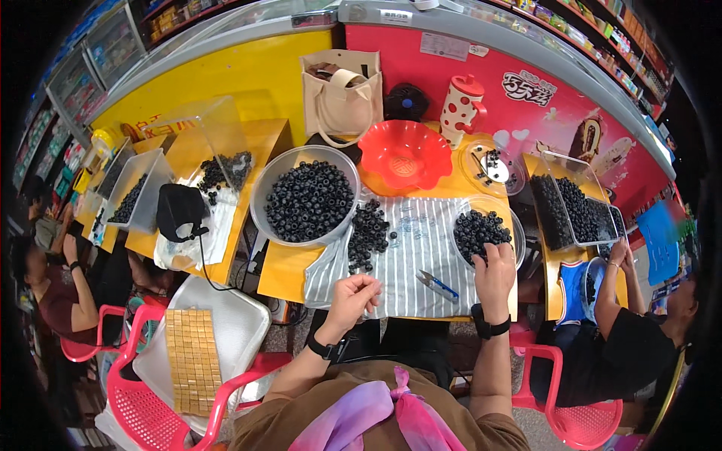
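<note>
My left hand (353, 302) is raised just off the near edge of a striped grey cloth (410, 248), thumb and fingertips pressed together; whatever they hold, if anything, is too small to make out. At the right, my right hand (494, 276) reaches down with bent fingers to the near rim of a clear round bowl (519, 239). Small black ring-shaped parts (478, 230) fill that bowl, and the fingertips meet over them. A loose pile of the same black parts (367, 239) lies on the cloth. Between my hands rest blue-handled nippers (438, 286).
A big clear tub (259, 197) of black parts stands left. Behind the cloth are a red scalloped bowl (404, 154), a dotted tumbler (461, 111) and a beige tote bag (342, 94). A co-worker (632, 331) sits at the right; another person (64, 293) is at the left.
</note>
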